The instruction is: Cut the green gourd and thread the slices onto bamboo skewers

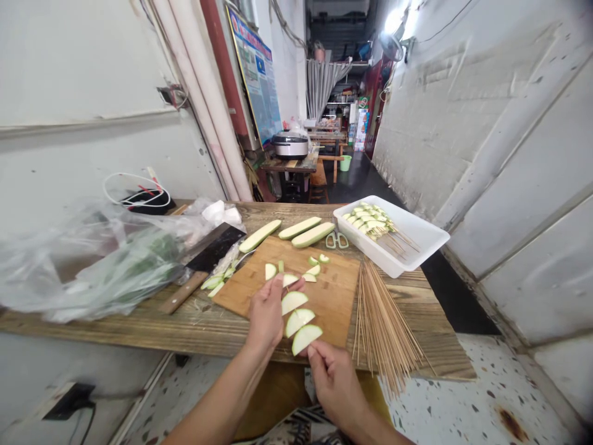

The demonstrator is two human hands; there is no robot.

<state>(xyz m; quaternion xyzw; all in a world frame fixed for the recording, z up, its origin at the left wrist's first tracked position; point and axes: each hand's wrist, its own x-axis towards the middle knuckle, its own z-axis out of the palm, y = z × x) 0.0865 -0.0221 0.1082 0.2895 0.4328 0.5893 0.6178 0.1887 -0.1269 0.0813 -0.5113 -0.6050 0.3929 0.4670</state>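
Above the wooden cutting board, several half-moon zucchini slices hang in a row on a thin skewer, most of which the slices cover. My left hand is closed, pinching a zucchini slice at the row's far end. Fingers of my right hand are closed at the near end, just behind the closest slice; the skewer's end there is hidden. A few loose slices and small pieces lie on the board. Past its far edge rest halved zucchinis.
Right of the board lies a bundle of bare bamboo skewers, overhanging the front edge. A white tray holds filled skewers. A peeler lies nearby. To the left are a cleaver and plastic bags with greens.
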